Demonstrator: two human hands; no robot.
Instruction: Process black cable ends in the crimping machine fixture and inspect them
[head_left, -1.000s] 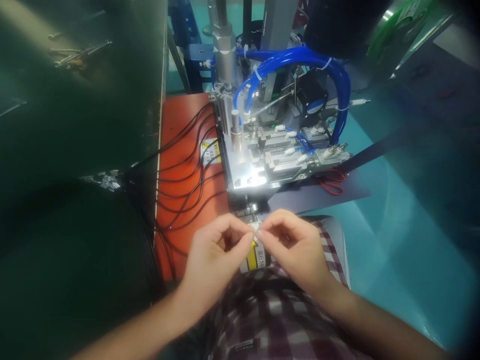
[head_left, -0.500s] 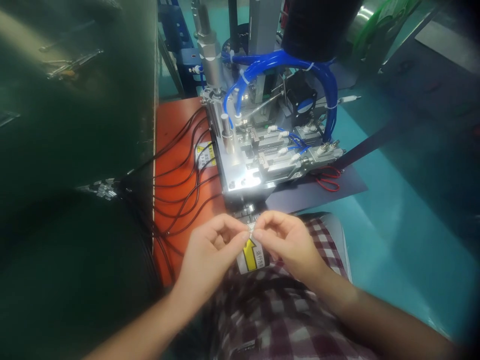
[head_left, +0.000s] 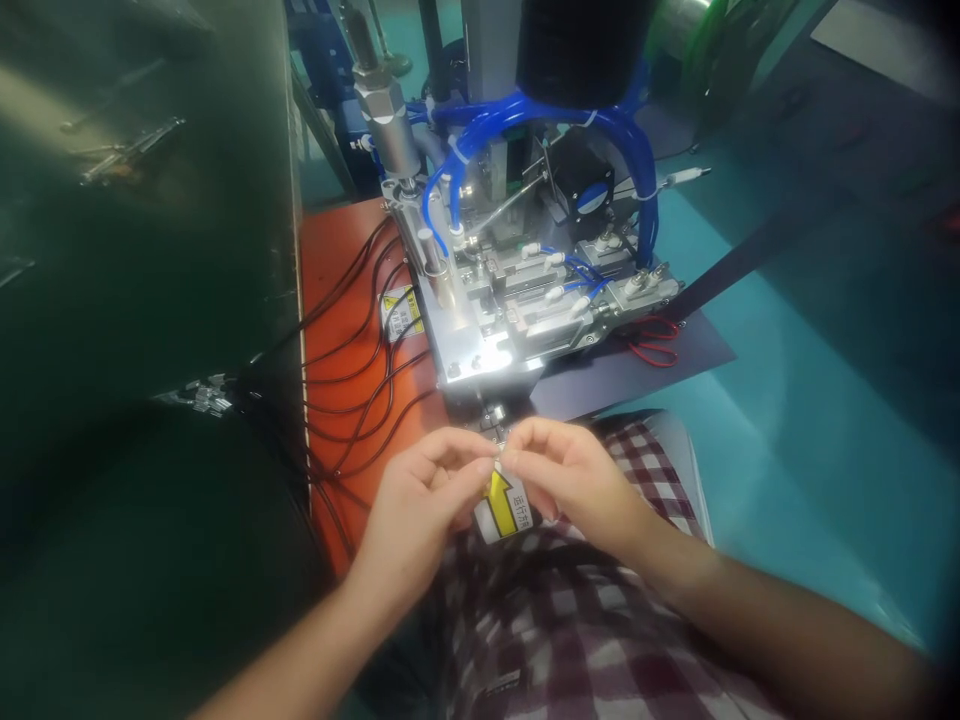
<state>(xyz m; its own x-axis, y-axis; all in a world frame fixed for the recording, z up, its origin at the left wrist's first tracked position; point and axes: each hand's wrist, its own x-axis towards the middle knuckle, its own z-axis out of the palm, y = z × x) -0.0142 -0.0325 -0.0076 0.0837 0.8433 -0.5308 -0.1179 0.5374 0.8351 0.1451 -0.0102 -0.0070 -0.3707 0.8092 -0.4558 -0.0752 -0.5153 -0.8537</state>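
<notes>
My left hand (head_left: 427,490) and my right hand (head_left: 574,480) meet fingertip to fingertip in front of my body. Each is closed in a pinch of thumb and forefinger. Whatever lies between the fingertips is tiny and pale, and I cannot make out what it is. Just below the fingers shows a white label with a yellow arrow (head_left: 501,505), partly covered by my right hand. Beyond the fingertips stands a metal machine fixture (head_left: 480,350) with a small dark clamp-like part (head_left: 493,415) at its near end.
Blue air hoses (head_left: 517,110) arch over the fixture, which rests on an orange board (head_left: 330,300). Black cables (head_left: 360,375) run across it to a bundle of metal-tipped ends (head_left: 206,395) on the dark green surface (head_left: 150,560) at left. A red cord loop (head_left: 652,345) lies at right.
The view has shifted slightly, so the machine sits a little further left. Both hands stay pinched together at nearly the same spot.
</notes>
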